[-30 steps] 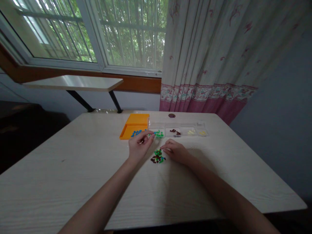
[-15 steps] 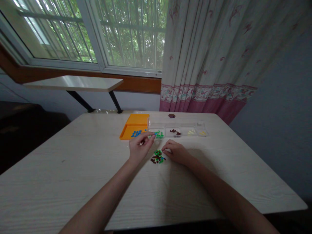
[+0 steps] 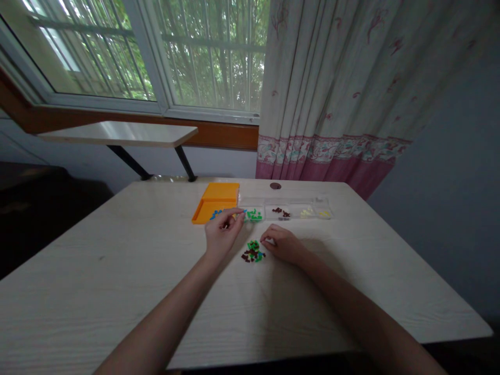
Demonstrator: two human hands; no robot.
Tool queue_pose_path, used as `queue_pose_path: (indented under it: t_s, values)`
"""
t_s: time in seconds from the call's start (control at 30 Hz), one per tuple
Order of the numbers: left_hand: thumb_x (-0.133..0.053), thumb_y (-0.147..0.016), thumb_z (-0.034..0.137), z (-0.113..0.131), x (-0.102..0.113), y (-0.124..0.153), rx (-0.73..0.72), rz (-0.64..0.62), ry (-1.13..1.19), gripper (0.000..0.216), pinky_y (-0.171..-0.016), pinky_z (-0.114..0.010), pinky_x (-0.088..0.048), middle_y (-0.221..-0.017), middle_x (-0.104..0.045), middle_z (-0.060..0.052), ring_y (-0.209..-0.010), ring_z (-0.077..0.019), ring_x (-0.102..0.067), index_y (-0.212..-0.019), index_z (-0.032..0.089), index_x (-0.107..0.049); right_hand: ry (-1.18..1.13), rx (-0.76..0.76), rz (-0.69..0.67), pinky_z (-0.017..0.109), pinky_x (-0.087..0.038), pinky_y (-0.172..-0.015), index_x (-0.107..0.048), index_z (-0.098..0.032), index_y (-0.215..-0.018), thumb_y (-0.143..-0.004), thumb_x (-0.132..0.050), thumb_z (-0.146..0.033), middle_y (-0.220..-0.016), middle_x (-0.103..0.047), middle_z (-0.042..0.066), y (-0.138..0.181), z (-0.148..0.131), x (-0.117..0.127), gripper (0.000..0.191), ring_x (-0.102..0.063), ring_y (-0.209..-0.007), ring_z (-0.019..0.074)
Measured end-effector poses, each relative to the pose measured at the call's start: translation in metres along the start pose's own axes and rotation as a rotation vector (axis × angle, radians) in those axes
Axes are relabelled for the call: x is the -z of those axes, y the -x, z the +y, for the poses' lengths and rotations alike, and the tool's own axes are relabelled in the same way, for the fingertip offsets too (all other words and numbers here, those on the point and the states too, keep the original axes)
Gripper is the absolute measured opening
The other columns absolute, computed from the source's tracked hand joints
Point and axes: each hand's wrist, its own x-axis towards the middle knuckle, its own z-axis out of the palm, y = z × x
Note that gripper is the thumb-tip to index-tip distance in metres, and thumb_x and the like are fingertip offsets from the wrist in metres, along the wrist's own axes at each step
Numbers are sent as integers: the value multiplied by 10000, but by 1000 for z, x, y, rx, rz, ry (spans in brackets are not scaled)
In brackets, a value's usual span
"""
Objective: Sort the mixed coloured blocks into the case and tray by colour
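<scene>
My left hand (image 3: pixel 222 229) pinches a small blue piece (image 3: pixel 245 211) between thumb and fingertips, in front of the orange box (image 3: pixel 199 212). Blue pieces (image 3: pixel 214 214) in that box are partly covered by the hand. My right hand (image 3: pixel 283 244) rests on the table with its fingers curled in a pinch; whether anything is in them is too small to make out. Just left of its fingertips lies a mixed pile (image 3: pixel 253 254) of small green, brown and blue pieces. Behind both hands, green pieces (image 3: pixel 254 215) lie in a clear box.
Clear boxes in a row hold brown pieces (image 3: pixel 280 211), pale pieces (image 3: pixel 307 212) and yellow pieces (image 3: pixel 324 213). A round brown disc (image 3: pixel 275 186) is near the table's (image 3: pixel 371 281) back edge. A raised shelf (image 3: pixel 128 133) stands at the back left, below a window.
My left hand has shifted slightly left toward the orange box, carrying the blue piece. My right hand stays almost where it was beside the pile.
</scene>
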Motion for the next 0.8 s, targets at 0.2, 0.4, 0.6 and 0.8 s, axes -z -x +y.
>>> queue_pose_path:
  t_s: [0.2,0.4,0.6,0.8]
  values:
    - [-544,-726,363,-43,12,-14,166,67,-194,236,-452,-178,-321,-482,-434,52,-441,-71,-405,-793,158,-640,-8,-19,20,212,-405,-657,-596,-179,-793,-757,-548,-154,-764,-543,17,-1,1,0,65,-518,-688,107]
    - [-520,-742,396,-67,21,-17,249,-29,-435,263,-454,-208,-287,-496,-491,23,-439,-93,-441,-815,183,-656,-87,-79,70,212,-395,-613,-602,-171,-761,-754,-551,-176,-738,-543,13,-3,-2,2,52,-481,-613,91]
    - [-501,-765,399,-58,17,-15,243,-73,-484,267,-469,-208,-284,-531,-539,7,-469,-103,-471,-825,190,-658,-518,-392,151,185,-342,-456,-594,-154,-720,-720,-562,-320,-589,-520,-18,-11,-2,2,169,-413,-478,71]
    - [-502,-774,376,-30,-4,6,54,-392,-237,259,-484,-180,-317,-498,-513,31,-457,-78,-442,-835,182,-662,-855,-582,175,179,-196,-360,-581,-149,-747,-660,-577,-437,-398,-346,-90,-14,3,1,301,-271,-352,50]
